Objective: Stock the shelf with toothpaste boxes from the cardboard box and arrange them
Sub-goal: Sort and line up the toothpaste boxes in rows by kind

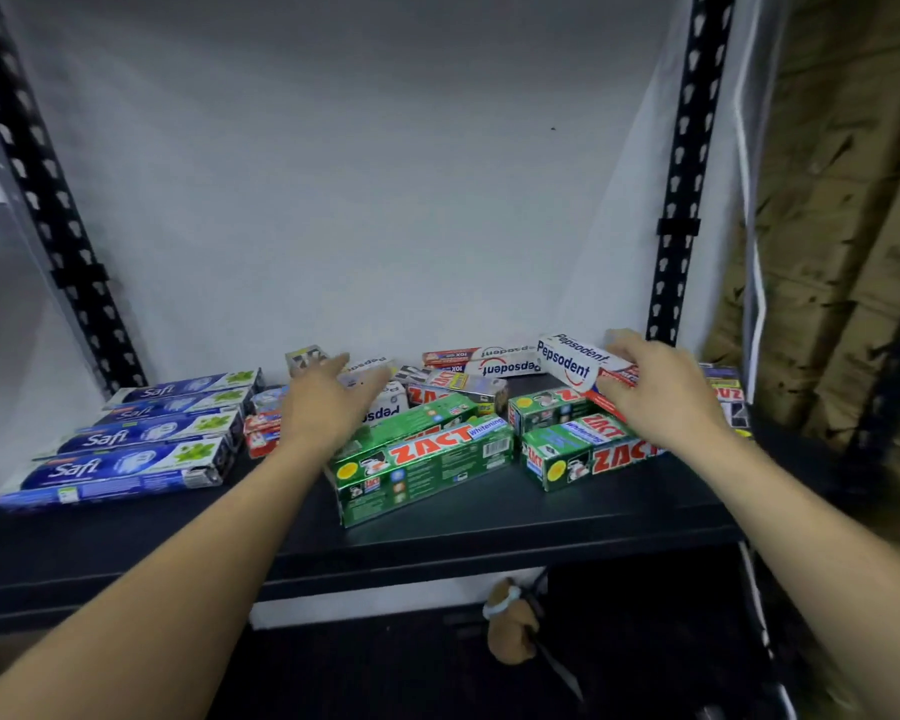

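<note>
Up on the black shelf (489,517), the right hand (661,392) closes around a white Pepsodent box (572,360), lifted above the green Zact boxes (427,454). The left hand (323,407), fingers spread wide, reaches over the loose Pepsodent boxes (385,402) at the middle, holding nothing. Blue Safi boxes (126,454) lie in a row at the left. Bare shelf runs along the front edge.

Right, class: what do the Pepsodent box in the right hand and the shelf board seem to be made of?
Pepsodent box: thin printed card, slightly glossy, judging by its sharp folded edges. Shelf board: probably painted metal or laminate, smooth black with a faint sheen; the view leaves it open.
</note>
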A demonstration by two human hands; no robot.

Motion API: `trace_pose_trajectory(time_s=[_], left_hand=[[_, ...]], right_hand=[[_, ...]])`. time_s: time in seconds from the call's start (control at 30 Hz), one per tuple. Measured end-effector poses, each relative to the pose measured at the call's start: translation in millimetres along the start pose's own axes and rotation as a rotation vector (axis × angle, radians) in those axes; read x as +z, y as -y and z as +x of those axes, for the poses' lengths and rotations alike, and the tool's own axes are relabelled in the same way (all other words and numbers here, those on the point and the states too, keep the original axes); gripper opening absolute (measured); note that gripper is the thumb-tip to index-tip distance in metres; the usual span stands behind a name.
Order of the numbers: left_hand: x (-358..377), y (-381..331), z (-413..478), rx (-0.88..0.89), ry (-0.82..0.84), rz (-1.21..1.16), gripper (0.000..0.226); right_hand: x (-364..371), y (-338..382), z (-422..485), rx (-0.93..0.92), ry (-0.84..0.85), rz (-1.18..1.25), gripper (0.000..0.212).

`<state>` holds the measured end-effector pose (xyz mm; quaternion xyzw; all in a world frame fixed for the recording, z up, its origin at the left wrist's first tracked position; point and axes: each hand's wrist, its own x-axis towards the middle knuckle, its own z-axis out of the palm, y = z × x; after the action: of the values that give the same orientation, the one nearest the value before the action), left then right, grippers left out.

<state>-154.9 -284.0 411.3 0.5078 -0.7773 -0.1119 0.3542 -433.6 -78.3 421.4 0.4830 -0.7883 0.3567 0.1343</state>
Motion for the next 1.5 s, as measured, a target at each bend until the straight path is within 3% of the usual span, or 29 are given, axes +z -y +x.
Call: trace_pose_trajectory(time_s=[0.13, 0.33, 0.5, 0.63, 0.8, 0.93, 1.17, 1.33, 1.5], left_hand=[[10.4, -4.6, 3.2, -0.047, 0.026, 0.136, 0.06], [-1.3, -20.6, -1.4, 0.062, -0.031, -0.01, 0.021], [-8.3, -71.1, -23.8, 0.268, -0.034, -0.225, 0.038], [3.6, -114.1, -52.9, 0.389, 0.064, -0.352, 0.042], [40.6, -133.9, -83.6, 0.57, 0.281, -0.264, 0.047], [54.7, -130.9, -92.3, 0.637, 0.275, -0.17, 0.061], [34.5, -120.0, -84.6, 0.612, 0.249, -0.17, 0.075], [4.8, -84.3, -66.7, 0.538, 0.124, -0.156, 0.054], [-28.9, -24.6, -48.0, 0.288, -0.031, -0.288, 0.042]], right_hand=[[0.7, -9.4, -9.1, 0.022, -0.002, -0.061, 0.042], [1.0, -14.2, -18.2, 0.031, 0.073, -0.025, 0.058], [-0.1, -15.0, -16.5, 0.081, -0.034, 0.011, 0.048], [-1.1, -18.1, -14.2, 0.131, -0.072, -0.02, 0.051], [-4.0, -25.6, -16.7, 0.162, -0.06, 0.011, 0.056], [-7.8, -26.5, -17.0, 0.15, -0.055, 0.042, 0.054], [-9.2, -8.0, -19.0, 0.047, -0.124, -0.19, 0.048], [-1.0, 31.7, -15.8, -0.114, -0.087, -0.149, 0.042], [13.5, 79.4, -11.1, -0.243, 0.027, -0.1, 0.04]])
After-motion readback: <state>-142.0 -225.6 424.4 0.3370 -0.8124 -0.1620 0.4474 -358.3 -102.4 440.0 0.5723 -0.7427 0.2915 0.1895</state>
